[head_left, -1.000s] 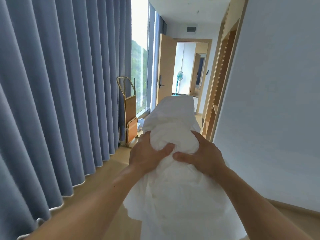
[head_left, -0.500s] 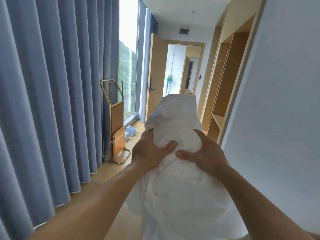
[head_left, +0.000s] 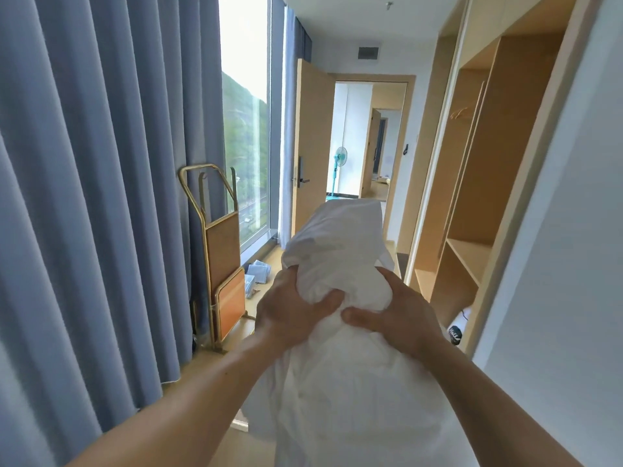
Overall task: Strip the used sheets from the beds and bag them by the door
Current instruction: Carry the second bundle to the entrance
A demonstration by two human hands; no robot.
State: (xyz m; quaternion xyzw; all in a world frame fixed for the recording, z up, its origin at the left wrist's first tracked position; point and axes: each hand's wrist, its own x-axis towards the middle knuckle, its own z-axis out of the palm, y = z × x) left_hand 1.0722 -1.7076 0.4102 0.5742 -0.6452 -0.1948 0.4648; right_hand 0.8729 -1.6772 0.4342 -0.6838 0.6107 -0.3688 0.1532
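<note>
Worn on the head, wide-angle, facing forward and slightly down; close behind the fingers (head_left: 323, 299) on the sheet bundle (head_left: 340, 251), with the door (head_left: 308, 143) well beyond them.

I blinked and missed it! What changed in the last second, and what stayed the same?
The person has walked toward the open door: the gold folding rack and the wardrobe look nearer. Nothing was grabbed or dropped. The left hand and right hand still grip the white sheet bundle the same way.
</note>
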